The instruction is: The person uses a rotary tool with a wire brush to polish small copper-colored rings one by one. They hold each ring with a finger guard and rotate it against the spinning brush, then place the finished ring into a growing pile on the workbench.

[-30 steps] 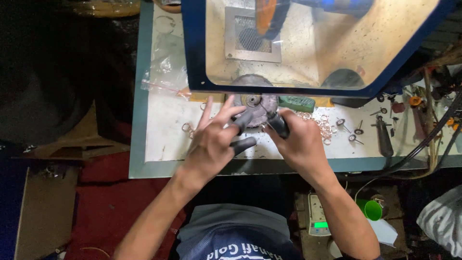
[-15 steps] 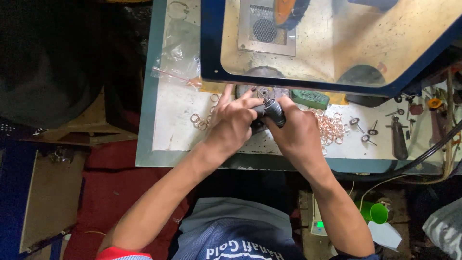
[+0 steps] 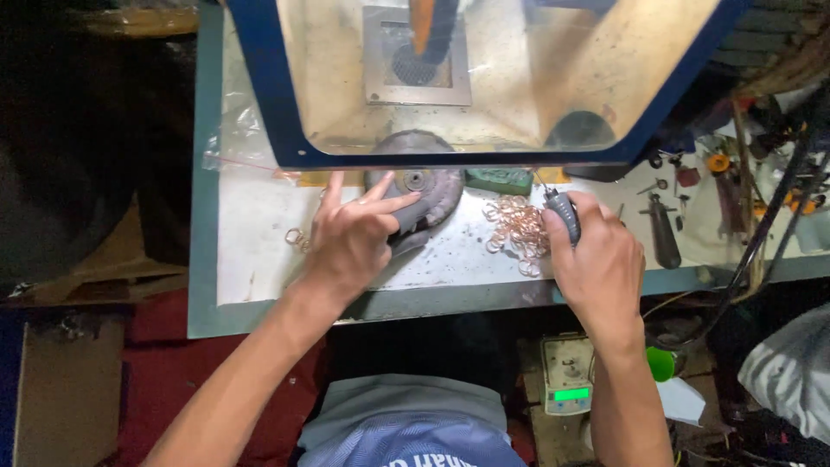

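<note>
Item: workbench (image 3: 259, 259), pale top with a teal edge, seen from above.

Left hand (image 3: 350, 238): you are laying it over the grey round disc (image 3: 424, 186), which is sitting at the back of the bench, half under the blue-framed hood (image 3: 285, 130). Your fingers are spreading apart, the forefinger and middle finger stretching across the disc's face, the thumb pointing along its lower edge. No closed grip; the hand is pressing or steadying, not lifting.

Right hand (image 3: 596, 259): you are closing your fingers round a small dark handheld tool (image 3: 564, 212), its tip pointing away from you, just beside the heap of copper-coloured rings (image 3: 517, 227).

Other entries: a few loose rings (image 3: 296, 238) lying left of your left hand; a green block (image 3: 497, 180) lying just right of the disc; a dark tool (image 3: 664, 232) lying near the right end of the bench.

Step in hand, as judged: you are parting the work, one hand staying with the disc, the other carrying the tool off toward the rings. The next move is likely calling for a careful tip placement, since the rings are lying tangled and touching.

Change noted: half a second ago both your hands were meeting over the disc with the tool between them; now the right hand is standing well apart from the left, by the ring heap.
</note>
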